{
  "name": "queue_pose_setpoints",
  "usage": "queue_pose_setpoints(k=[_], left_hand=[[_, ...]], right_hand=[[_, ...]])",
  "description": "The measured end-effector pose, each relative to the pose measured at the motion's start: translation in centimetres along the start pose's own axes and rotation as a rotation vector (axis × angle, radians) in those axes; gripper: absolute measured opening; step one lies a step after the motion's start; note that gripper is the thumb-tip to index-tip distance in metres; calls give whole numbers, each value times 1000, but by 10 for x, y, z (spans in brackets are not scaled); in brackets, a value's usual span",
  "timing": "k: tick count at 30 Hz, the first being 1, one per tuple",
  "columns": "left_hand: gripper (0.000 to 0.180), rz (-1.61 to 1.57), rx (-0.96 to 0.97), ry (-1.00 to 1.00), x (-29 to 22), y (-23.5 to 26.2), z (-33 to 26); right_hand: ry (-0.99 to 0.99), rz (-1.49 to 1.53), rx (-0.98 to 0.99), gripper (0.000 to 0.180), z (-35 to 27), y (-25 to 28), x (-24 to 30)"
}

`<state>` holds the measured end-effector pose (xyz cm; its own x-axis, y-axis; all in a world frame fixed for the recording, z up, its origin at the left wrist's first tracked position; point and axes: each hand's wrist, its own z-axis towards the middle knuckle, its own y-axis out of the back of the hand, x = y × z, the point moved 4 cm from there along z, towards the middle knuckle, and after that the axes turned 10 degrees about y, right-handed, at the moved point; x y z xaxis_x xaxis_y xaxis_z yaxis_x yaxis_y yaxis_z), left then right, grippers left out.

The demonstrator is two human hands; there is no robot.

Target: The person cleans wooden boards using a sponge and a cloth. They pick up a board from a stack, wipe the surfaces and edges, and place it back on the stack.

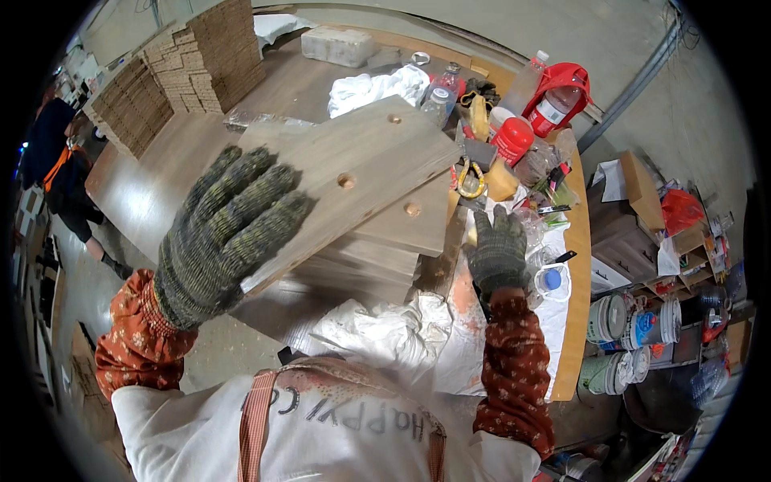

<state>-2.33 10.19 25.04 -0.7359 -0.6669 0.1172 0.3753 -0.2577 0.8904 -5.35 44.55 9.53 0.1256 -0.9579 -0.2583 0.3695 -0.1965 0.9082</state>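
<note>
My left hand (233,233), in a dark green knitted glove, rests with stretched fingers on the left part of a wood-grain panel (369,165). Round holes show in this panel, which lies askew over a stack of similar boards (361,265). My right hand (498,251), gloved alike, reaches over the cluttered right side of the table, back up and fingers apart. A small yellowish bit shows beside it; what lies under the palm is hidden. Just beyond are yellow-handled scissors (471,178) and a yellow sponge-like lump (502,181). Crumpled white cloth (393,329) lies between my arms.
Stacked boards (225,56) stand at the far left. Bottles (526,84), a red-lidded jar (512,140) and a blue-capped bottle (548,279) crowd the right side. Buckets (608,317) and a cabinet (626,233) stand beyond the table's right edge. A person (56,161) is at the left.
</note>
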Motion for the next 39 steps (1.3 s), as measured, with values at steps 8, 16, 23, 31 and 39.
queue_pose_setpoints(k=[8,16,23,31,39], left_hand=[[61,-163,28,15,25,1,0],[59,-197,-49,-42,25,-9,-3],[56,-97,-40,-10,23,-18,0],[67,-623,54,98,46,-39,-13],[60,-158,-89,-211,35,-31,-9]], right_hand=[[114,716,171,78,-92,51,89],[-221,966,-253,55,-139,5,138],[-563,1254,-899,37,-105,117,73],[571,543,-448,54,18,229,146],[480,578,-118,54,74,189,91]])
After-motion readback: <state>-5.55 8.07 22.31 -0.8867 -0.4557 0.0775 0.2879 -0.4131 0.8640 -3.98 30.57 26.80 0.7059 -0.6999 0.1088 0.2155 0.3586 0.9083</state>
